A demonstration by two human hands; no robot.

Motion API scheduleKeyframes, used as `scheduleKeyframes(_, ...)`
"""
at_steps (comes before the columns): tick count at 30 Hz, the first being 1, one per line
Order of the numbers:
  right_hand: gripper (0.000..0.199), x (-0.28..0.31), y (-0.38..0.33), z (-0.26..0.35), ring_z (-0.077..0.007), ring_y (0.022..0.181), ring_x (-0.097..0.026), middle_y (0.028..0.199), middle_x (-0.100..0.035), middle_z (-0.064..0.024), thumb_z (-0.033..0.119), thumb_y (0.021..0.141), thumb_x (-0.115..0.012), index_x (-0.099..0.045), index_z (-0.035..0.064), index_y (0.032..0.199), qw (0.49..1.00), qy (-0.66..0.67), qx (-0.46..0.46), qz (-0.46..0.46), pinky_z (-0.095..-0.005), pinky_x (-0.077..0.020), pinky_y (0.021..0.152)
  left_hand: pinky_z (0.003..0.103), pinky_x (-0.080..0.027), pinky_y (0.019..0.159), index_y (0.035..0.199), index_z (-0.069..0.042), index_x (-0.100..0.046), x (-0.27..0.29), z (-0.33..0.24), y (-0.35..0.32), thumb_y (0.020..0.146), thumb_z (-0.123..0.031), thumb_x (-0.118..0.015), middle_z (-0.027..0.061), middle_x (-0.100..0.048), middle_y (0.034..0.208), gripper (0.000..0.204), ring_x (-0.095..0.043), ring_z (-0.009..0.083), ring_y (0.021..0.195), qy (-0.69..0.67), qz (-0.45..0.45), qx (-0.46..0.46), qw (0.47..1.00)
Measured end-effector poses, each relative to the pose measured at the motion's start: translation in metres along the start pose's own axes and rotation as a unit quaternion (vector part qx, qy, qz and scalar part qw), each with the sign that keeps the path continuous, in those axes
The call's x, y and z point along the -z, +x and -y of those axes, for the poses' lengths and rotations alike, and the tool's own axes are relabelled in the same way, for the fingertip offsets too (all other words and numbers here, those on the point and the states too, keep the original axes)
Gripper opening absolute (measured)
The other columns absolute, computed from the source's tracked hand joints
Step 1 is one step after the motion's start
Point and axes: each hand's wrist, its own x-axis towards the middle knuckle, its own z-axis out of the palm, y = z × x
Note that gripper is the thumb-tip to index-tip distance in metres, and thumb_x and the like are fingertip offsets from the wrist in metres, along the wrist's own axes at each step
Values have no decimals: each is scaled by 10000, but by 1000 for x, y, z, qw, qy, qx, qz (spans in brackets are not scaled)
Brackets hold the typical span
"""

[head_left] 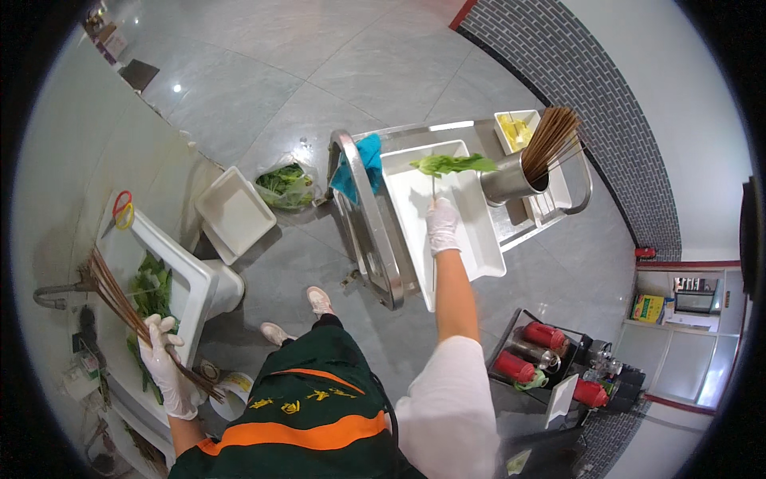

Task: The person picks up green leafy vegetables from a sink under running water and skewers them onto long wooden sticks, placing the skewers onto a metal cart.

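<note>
Both hands wear white gloves. My left hand [167,374] is closed round a bundle of thin brown skewers [120,295], held above the edge of a white sink [203,279] with leafy greens [153,289] in it. On the other side, my right arm reaches forward over a shallow white tray [472,231] on a metal cart [467,134]. My right hand [444,227] grips a skewer [434,190] near the tray's middle. Crosswise at the skewer's far end sits a bunch of green leaves [453,164], above the tray. The tray's visible surface is white.
A metal cylinder [507,184] full of brown sticks lies tilted beside the tray, near a small container of yellow pieces [516,132]. A blue cloth [367,166] hangs at the cart handle. White tubs [236,211], bagged greens [286,188], scissors [123,214] and red flasks [544,335] stand around.
</note>
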Motion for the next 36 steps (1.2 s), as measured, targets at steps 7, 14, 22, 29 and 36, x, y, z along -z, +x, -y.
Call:
scheduleKeyframes(7, 232, -41, -14, 27, -328, 770, -553, 792, -567, -190, 253, 817, -478, -584, 48, 837, 996, 83, -8, 1, -396, -449, 684, 156, -274, 376, 1011, -40, -458, -7, -33, -10, 898, -233, -394, 62, -586, 798, 232, -466, 42, 499, 71, -53, -1, 996)
scheduleKeyframes(14, 360, 41, -76, 94, -197, 616, -547, 646, -546, -111, 363, 879, -389, -513, 28, 924, 864, 434, -59, 248, -299, -441, 564, 157, -269, 380, 1018, -37, -454, 12, -21, -11, 893, -244, -402, 66, -580, 796, 247, -458, 42, 500, 41, -73, 18, 996)
scheduleKeyframes(22, 377, 36, -87, 115, -95, 479, -487, 607, -527, -43, 372, 885, -387, -481, 26, 1000, 822, 495, -142, 241, -215, -398, 416, 138, -259, 345, 1102, -27, -474, 66, 3, -16, 906, -227, -381, -3, -537, 707, 295, -351, 0, 421, -1, -80, 69, 994)
scheduleKeyframes(29, 370, 36, -96, 128, -117, 528, -506, 646, -541, -61, 370, 884, -383, -491, 36, 997, 854, 464, -99, 214, -224, -430, 492, 155, -291, 351, 1217, 17, -352, 139, 41, -32, 895, -229, -392, -15, -482, 676, 407, -388, 28, 457, -227, -46, 172, 957)
scheduleKeyframes(36, 228, 61, -137, 268, -273, 861, -516, 899, -551, -181, 58, 751, -543, -509, -62, 941, 952, 117, 274, -76, -334, -406, 796, 186, -405, 482, 1200, 3, -386, 170, 108, -68, 884, -218, -421, -9, -478, 699, 387, -481, 64, 567, -322, -75, 225, 916)
